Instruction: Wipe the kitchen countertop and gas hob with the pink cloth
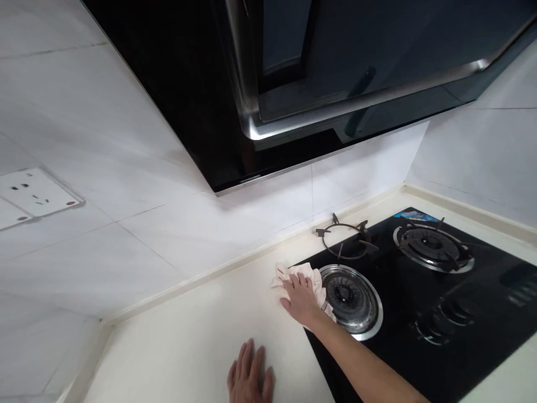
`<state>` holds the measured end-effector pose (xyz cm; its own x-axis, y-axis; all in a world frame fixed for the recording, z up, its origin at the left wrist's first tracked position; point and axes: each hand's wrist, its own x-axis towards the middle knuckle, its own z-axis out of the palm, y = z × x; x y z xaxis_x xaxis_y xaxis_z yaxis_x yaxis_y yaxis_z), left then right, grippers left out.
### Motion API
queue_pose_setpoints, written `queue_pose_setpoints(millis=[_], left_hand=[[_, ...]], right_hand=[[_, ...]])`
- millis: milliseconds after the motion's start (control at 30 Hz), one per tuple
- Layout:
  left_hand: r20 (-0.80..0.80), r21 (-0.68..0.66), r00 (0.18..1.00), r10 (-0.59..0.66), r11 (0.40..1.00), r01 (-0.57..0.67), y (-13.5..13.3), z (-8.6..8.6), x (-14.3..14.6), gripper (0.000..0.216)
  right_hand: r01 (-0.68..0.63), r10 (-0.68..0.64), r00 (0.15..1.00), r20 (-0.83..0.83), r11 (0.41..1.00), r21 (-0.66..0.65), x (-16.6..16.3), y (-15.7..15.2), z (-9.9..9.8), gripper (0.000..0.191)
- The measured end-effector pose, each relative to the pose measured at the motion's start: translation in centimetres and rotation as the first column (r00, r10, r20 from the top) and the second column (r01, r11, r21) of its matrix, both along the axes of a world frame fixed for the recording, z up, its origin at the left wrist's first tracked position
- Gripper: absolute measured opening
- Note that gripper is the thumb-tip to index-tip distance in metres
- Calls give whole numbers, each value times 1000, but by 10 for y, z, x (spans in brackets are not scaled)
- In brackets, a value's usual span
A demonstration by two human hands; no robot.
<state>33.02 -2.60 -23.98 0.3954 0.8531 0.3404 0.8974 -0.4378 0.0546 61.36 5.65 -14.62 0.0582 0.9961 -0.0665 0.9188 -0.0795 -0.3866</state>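
Note:
My right hand [300, 296] presses a pale pink cloth [308, 277] flat against the left edge of the black glass gas hob [423, 313], next to the left burner [351, 299]. Its fingers lie spread over the cloth. My left hand [250, 376] rests flat on the cream countertop [201, 336] at the bottom of the view, fingers stretched out, holding nothing. A black pan support [346, 238] sits off its burner behind the cloth, on the counter's back edge.
A black and steel range hood [293, 84] hangs overhead. The right burner [432, 246] keeps its pan support. White wall tiles run behind, with a power socket [36, 193] at the left. Hob knobs [448, 316] sit near the front.

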Motion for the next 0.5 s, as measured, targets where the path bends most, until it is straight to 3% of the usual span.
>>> queue_pose_setpoints(millis=[133,267,400,433,500], left_hand=[[4,28,1000,-20,999,20,0,9,1,42],[22,35,999,-37,999,36,1,21,4,42],[33,-41,999,-8,999,10,3,28,6,46],[36,-61,999,-1,998,3,4,29,7,46],[41,-99,999,10,995,-6,4,34,9,48]], right_hand=[[-77,76,996,-37,997,-17,-8,-58,-9,60],[-212,212,965,-155,977,20,-1,-142,-21,55],[-369,363,907,-212,929,13,38,-220,-31,66],[-364,354,912,-206,932,-7,53,-233,-31,67],[-234,224,963,-148,971,-49,86,-248,-26,61]])
